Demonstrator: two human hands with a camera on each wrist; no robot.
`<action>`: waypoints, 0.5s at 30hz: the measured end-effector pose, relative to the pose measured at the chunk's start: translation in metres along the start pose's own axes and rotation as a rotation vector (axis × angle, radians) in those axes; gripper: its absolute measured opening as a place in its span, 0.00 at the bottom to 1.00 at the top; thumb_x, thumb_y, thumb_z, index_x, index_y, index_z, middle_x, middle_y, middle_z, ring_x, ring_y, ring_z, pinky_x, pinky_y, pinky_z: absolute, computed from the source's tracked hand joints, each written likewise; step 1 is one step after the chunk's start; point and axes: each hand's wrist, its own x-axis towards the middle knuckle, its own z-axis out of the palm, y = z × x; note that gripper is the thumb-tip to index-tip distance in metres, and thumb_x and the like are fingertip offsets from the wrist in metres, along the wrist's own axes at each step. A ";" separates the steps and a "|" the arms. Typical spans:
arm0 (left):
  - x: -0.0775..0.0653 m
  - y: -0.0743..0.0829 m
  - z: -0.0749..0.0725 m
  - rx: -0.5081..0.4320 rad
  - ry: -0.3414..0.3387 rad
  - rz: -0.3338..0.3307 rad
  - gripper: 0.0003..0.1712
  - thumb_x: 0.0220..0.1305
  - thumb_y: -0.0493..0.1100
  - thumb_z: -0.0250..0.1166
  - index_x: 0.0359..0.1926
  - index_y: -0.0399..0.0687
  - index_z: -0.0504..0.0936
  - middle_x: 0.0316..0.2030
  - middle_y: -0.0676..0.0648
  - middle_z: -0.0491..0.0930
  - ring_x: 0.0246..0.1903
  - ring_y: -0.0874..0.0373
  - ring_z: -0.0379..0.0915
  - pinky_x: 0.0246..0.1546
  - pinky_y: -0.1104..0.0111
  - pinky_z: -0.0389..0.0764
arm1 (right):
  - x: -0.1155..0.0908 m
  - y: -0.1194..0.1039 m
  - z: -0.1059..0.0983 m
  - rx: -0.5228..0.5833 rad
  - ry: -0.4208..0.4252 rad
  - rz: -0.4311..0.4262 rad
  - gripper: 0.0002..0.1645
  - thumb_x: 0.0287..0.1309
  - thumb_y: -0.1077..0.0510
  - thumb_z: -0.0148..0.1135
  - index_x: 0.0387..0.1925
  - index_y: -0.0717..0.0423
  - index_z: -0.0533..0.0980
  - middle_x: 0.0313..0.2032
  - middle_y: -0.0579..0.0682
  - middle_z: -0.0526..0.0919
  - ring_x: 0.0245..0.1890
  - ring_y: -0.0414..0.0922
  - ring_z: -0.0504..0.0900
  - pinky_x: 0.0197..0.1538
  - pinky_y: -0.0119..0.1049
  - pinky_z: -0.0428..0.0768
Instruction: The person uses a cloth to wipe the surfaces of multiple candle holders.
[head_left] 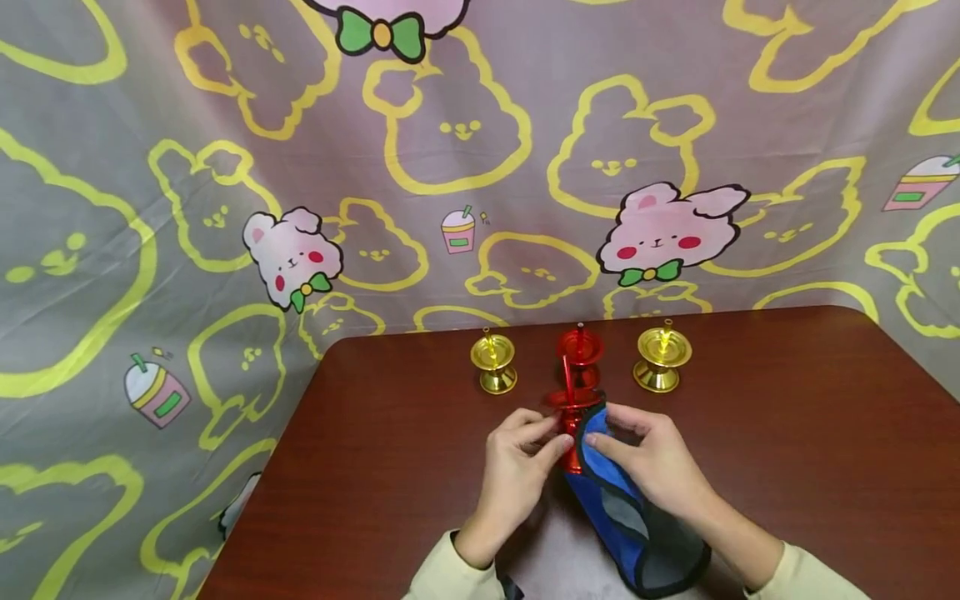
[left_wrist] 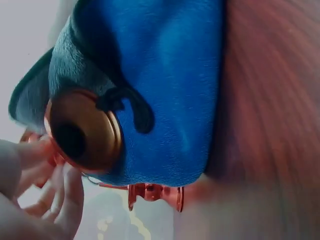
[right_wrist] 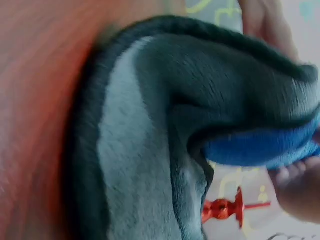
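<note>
In the head view my left hand pinches the stem of a red candlestick with a wide dish and a thin upright spike. Its round, hollow base faces the left wrist camera and looks coppery there. My right hand pinches a folded cloth, blue on one side and grey on the other, with black edging. The cloth lies against the candlestick's right side and hangs down toward the table. A black loop is on the cloth. Fingertips behind the candlestick and cloth are partly hidden.
Behind my hands stand a second red candlestick and two gold ones, on the left and right. The brown table meets a patterned curtain at its back edge.
</note>
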 end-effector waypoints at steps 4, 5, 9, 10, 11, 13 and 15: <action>0.002 -0.001 -0.007 -0.260 -0.068 -0.114 0.15 0.59 0.29 0.71 0.48 0.31 0.86 0.42 0.38 0.84 0.38 0.61 0.80 0.40 0.71 0.82 | 0.001 0.006 -0.010 0.254 -0.096 0.032 0.23 0.63 0.71 0.62 0.58 0.77 0.72 0.46 0.54 0.87 0.44 0.42 0.86 0.46 0.33 0.83; 0.002 -0.001 -0.009 -0.308 -0.079 -0.144 0.14 0.59 0.28 0.71 0.47 0.30 0.85 0.43 0.37 0.83 0.38 0.60 0.81 0.40 0.70 0.82 | 0.001 0.007 -0.012 0.310 -0.128 0.025 0.22 0.64 0.72 0.60 0.59 0.77 0.71 0.47 0.53 0.87 0.46 0.42 0.85 0.48 0.34 0.82; 0.000 -0.001 -0.010 -0.423 -0.131 -0.243 0.16 0.59 0.27 0.70 0.48 0.25 0.80 0.42 0.35 0.83 0.37 0.61 0.81 0.42 0.70 0.82 | -0.001 0.013 -0.014 0.468 -0.226 -0.001 0.20 0.67 0.72 0.55 0.59 0.67 0.74 0.50 0.52 0.86 0.50 0.44 0.84 0.51 0.36 0.81; 0.000 -0.001 -0.010 -0.430 -0.142 -0.257 0.17 0.60 0.28 0.70 0.49 0.25 0.80 0.42 0.35 0.83 0.36 0.62 0.81 0.42 0.71 0.82 | -0.002 0.014 -0.013 0.489 -0.236 -0.012 0.19 0.67 0.73 0.55 0.58 0.65 0.76 0.50 0.53 0.86 0.49 0.44 0.84 0.50 0.36 0.82; 0.000 -0.001 -0.010 -0.430 -0.148 -0.263 0.17 0.60 0.29 0.70 0.49 0.25 0.80 0.41 0.35 0.83 0.36 0.62 0.81 0.41 0.71 0.82 | -0.002 0.015 -0.013 0.503 -0.240 -0.023 0.19 0.67 0.73 0.55 0.58 0.64 0.77 0.50 0.53 0.86 0.49 0.44 0.85 0.50 0.36 0.82; 0.000 -0.001 -0.010 -0.417 -0.159 -0.266 0.17 0.61 0.29 0.69 0.50 0.25 0.80 0.41 0.33 0.83 0.36 0.63 0.81 0.41 0.73 0.81 | -0.002 0.015 -0.012 0.519 -0.248 -0.046 0.19 0.67 0.74 0.54 0.57 0.65 0.77 0.48 0.54 0.86 0.46 0.44 0.85 0.47 0.36 0.83; 0.000 -0.001 -0.010 -0.402 -0.166 -0.262 0.16 0.62 0.29 0.69 0.50 0.25 0.81 0.40 0.30 0.83 0.35 0.64 0.81 0.40 0.73 0.81 | -0.001 0.016 -0.012 0.512 -0.255 -0.068 0.18 0.67 0.75 0.54 0.56 0.68 0.77 0.47 0.55 0.87 0.44 0.43 0.85 0.45 0.37 0.83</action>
